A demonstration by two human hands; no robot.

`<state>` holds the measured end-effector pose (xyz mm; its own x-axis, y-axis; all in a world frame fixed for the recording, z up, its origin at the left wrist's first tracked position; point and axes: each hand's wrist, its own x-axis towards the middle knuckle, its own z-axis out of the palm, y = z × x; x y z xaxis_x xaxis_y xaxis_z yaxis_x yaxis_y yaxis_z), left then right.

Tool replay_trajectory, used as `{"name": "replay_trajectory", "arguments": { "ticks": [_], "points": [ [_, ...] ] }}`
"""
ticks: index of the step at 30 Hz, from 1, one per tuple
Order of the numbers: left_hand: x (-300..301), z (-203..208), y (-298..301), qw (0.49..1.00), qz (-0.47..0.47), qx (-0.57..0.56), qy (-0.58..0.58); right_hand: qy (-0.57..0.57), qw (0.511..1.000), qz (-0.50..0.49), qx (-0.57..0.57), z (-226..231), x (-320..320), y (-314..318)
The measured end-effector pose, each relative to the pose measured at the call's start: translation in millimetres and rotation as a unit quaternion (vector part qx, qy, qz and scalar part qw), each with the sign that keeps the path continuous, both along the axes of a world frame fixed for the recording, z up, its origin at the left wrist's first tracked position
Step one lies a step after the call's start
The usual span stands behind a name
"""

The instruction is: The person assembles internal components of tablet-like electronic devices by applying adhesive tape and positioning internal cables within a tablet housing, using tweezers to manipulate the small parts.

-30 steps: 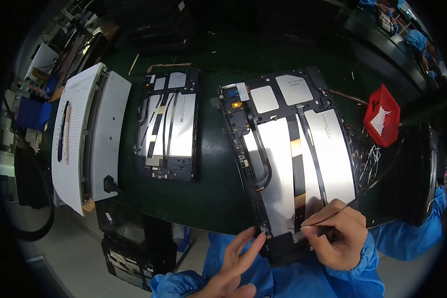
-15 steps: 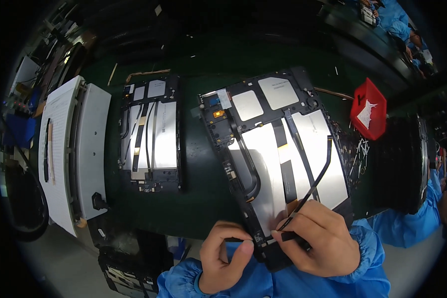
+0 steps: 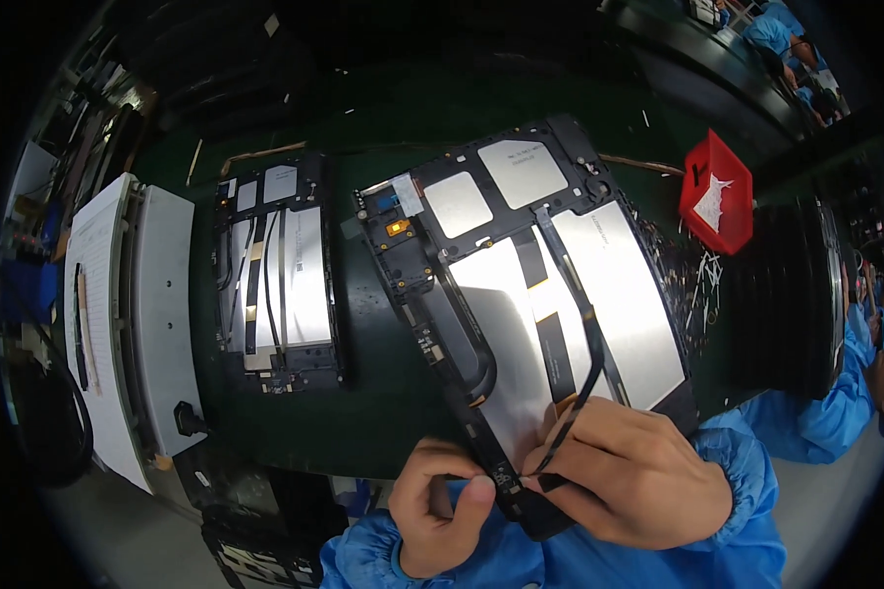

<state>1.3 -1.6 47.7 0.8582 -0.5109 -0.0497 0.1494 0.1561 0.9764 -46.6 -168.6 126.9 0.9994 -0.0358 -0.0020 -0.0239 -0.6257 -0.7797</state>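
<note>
One bare right hand (image 3: 634, 476) is pinching a thin, flat, black ribbon strip (image 3: 593, 368), seemingly for fine control. Slanting beneath, a large, black-framed, silver-panelled device (image 3: 634, 304) is overhanging the dark green tabletop (image 3: 378, 339) nearest the wearer, probably for easy reach. The bare left hand (image 3: 440, 506) is curling at its lower-left edge, perhaps steadying; I cannot tell whether it's grasping.

At right, a red tray (image 3: 736, 187) contains white strips (image 3: 714, 203). At left, a paper sheet (image 3: 108, 334) bears a black pen (image 3: 79, 329) and tan stick (image 3: 88, 336), beside a white casing (image 3: 162, 285).
</note>
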Motion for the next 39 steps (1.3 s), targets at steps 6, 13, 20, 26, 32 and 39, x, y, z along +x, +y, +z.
{"name": "replay_trajectory", "arguments": {
  "ticks": [6, 13, 20, 26, 32, 39],
  "points": [
    [0.2, 0.0, 0.1, 1.000, 0.002, -0.003, 0.010, 0.053, 0.998, 0.019, -0.001, 4.1, 5.4, -4.4],
    [2.8, 4.2, -3.0, 0.998, 0.004, 0.037, -0.049, 0.037, 0.999, 0.002, -0.013, 4.8, 6.3, -1.6],
    [21.6, 2.9, 7.5, 0.991, -0.121, 0.050, 0.024, 0.001, 0.999, 0.051, -0.018, -3.5, 3.4, -6.2],
    [11.5, 11.6, 6.0, 0.996, -0.078, 0.046, 0.000, 0.006, 0.994, 0.092, 0.066, 14.7, -7.4, 11.7],
    [-10.8, 7.4, 33.7, 0.986, -0.156, 0.040, 0.050, -0.009, 0.991, -0.053, -0.126, 4.6, -12.5, 21.0],
    [-10.3, 27.0, 26.6, 0.987, -0.123, 0.068, 0.084, -0.098, 0.985, 0.022, 0.143, -1.1, -16.1, 14.3]
  ]
}}
